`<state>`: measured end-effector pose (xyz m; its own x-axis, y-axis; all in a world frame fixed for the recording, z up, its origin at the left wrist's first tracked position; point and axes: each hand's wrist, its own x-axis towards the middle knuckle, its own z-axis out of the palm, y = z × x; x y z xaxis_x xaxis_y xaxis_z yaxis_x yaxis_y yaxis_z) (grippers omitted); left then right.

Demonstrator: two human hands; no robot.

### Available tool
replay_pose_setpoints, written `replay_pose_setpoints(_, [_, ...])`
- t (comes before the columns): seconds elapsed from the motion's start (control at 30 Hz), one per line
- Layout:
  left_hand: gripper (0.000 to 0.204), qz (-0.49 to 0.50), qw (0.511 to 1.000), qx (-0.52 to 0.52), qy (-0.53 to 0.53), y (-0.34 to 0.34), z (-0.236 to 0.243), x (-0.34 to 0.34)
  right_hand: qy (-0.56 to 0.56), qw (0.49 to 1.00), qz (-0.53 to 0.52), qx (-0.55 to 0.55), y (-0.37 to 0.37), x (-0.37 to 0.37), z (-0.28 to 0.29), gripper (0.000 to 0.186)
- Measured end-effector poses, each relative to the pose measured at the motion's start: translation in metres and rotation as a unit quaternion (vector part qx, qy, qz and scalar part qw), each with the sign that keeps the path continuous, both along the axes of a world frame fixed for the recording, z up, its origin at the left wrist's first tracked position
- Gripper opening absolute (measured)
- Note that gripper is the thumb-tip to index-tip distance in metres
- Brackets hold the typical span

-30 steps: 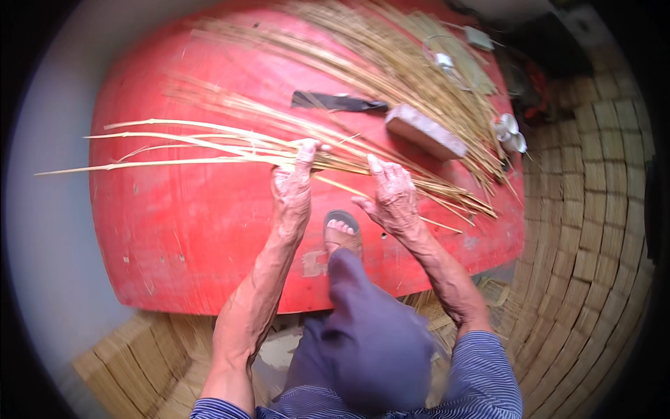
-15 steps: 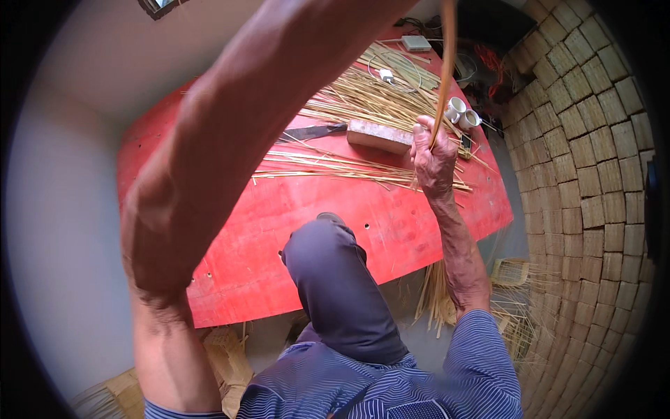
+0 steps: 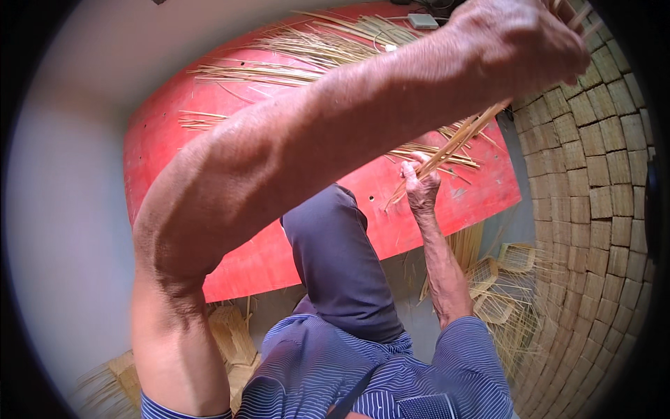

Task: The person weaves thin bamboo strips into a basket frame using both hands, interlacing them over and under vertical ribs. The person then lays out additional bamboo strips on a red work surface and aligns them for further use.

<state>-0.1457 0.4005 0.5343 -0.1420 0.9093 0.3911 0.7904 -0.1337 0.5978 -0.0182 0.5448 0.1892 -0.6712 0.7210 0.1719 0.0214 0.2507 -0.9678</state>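
My left arm crosses the view close up, and my left hand (image 3: 527, 45) is curled at the upper right. Ends of thin bamboo strips stick out past its fingers. Lower down, my right hand (image 3: 421, 185) grips the lower part of the slanting bamboo strips (image 3: 460, 140), with their tips poking out below it. The strips run up to the right and pass behind my left forearm. More loose bamboo strips (image 3: 314, 49) lie spread on the red table (image 3: 157, 160), partly covered by my arm.
A small white box (image 3: 422, 21) sits at the table's far edge. Stacked woven blocks (image 3: 586, 209) line the right side. Woven bamboo pieces (image 3: 495, 307) lie on the floor at right, others (image 3: 234, 335) at left. My raised knee (image 3: 328, 237) is before the table.
My left hand has come down into view at the upper right. The strips now tilt to the right and show as several. My right hand has dropped nearer. My forearm now hides the brick, knife and mugs.
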Motion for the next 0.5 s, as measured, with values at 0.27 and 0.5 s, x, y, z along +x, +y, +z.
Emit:
replay_pose_setpoints(0.27, [0.011,-0.017,0.997,0.006,-0.074,0.016,-0.026,0.003,0.012,1.000,-0.014,0.009,-0.001,0.011,0.015,0.005])
replay_pose_setpoints(0.5, [0.012,-0.035,0.988,0.035,-0.148,0.041,-0.041,0.007,0.051,0.999,-0.008,-0.012,0.003,0.024,-0.051,0.013])
